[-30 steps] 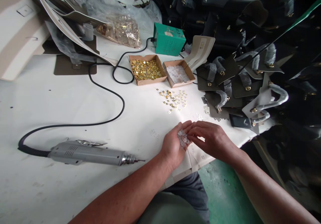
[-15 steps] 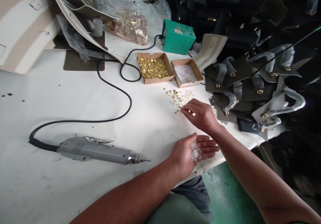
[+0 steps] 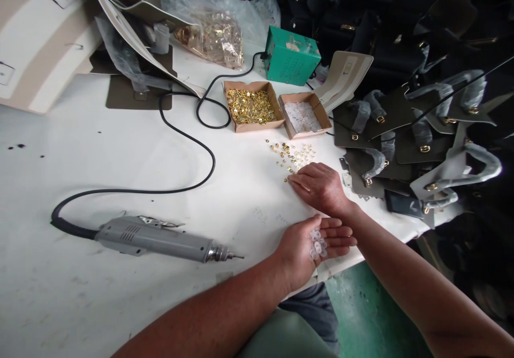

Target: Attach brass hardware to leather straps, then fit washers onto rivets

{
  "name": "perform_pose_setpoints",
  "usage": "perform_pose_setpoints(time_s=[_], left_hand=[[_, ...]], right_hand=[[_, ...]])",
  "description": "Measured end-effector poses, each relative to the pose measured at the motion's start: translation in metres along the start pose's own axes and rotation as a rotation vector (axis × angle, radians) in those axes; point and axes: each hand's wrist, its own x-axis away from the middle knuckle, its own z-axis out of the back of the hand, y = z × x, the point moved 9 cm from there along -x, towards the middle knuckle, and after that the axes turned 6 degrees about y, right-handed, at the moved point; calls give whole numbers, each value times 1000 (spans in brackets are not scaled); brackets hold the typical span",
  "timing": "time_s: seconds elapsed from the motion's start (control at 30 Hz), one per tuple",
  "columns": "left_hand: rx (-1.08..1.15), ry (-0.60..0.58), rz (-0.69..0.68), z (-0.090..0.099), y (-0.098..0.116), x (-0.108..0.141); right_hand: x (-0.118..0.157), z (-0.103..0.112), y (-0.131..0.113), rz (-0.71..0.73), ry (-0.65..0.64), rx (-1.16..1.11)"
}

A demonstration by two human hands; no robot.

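Observation:
My left hand (image 3: 305, 245) lies palm up over the table's near edge, its fingers stretched out. Several small clear plastic washers (image 3: 318, 246) rest in that palm. Just beyond it, my right hand (image 3: 319, 185) is closed in a pinch low over the table. A small gold piece (image 3: 286, 180) lies right by its fingertips; whatever is between them is hidden. Past the right hand, gold pieces (image 3: 286, 148) and clear washers (image 3: 305, 153) are scattered on the white surface.
Behind the loose pieces stand a carton of gold hardware (image 3: 252, 106) and a carton of clear washers (image 3: 303, 116). A grey electric screwdriver (image 3: 156, 240) lies left, corded toward a green box (image 3: 292, 55). Bag panels with wrapped handles (image 3: 375, 165) pile up right.
The view has shifted slightly, moving the scene a little to the right. My right hand has drawn slightly nearer to me, still pinched. The washers stay in my left palm.

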Motion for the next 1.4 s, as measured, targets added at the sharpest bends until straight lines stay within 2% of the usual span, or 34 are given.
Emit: perform_pose_setpoints(time_s=[0.17,0.33,0.43,0.53,0.6,0.63,0.77,0.87,1.07,1.27,1.4], left_hand=[[-22,-27,-20,-1,3,0],[-12,-51,-43,-2,5,0],[1,-30,-74,-2,10,1],[16,19,-112,1,16,1],[37,33,-136,2,18,0],[53,35,-155,2,20,-1],[118,17,-201,3,24,-4],[128,-20,-187,1,23,-6],[162,25,-215,4,26,-5],[137,41,-229,2,27,-3],[92,73,-252,5,29,-3]], right_hand=[[2,-1,2,-35,-18,-26],[1,4,10,-130,42,-110],[5,24,22,-235,102,-194],[18,58,28,-354,163,-263],[29,77,22,-381,142,-312],[35,81,15,-372,92,-344],[55,74,-22,-250,-120,-387],[61,67,-35,-178,-118,-319],[57,65,-38,-129,-132,-276],[51,60,-28,-246,-254,-304],[49,59,-22,-284,-281,-295]])
